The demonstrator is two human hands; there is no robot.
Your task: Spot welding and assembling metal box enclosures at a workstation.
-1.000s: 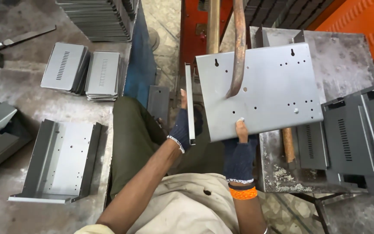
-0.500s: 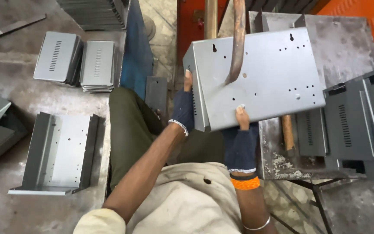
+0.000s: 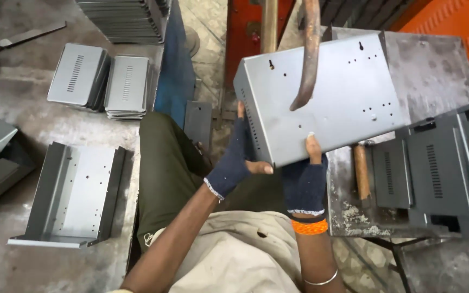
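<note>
Grey perforated sheet-metal box (image 3: 327,95), tilted, held above the lap beside the right-hand tabletop (image 3: 435,70): gloved left hand (image 3: 234,160) clamped on its slotted side, gloved right hand (image 3: 306,176) gripping its lower edge, a rusty curved bar (image 3: 308,54) crossing its face.

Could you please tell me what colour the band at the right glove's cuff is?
Bright orange band, seen in the head view.

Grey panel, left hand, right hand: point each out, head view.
grey panel (image 3: 348,92), head view, middle of flat face
left hand (image 3: 233,163), head view, gloved palm at panel's side
right hand (image 3: 305,182), head view, glove back
</note>
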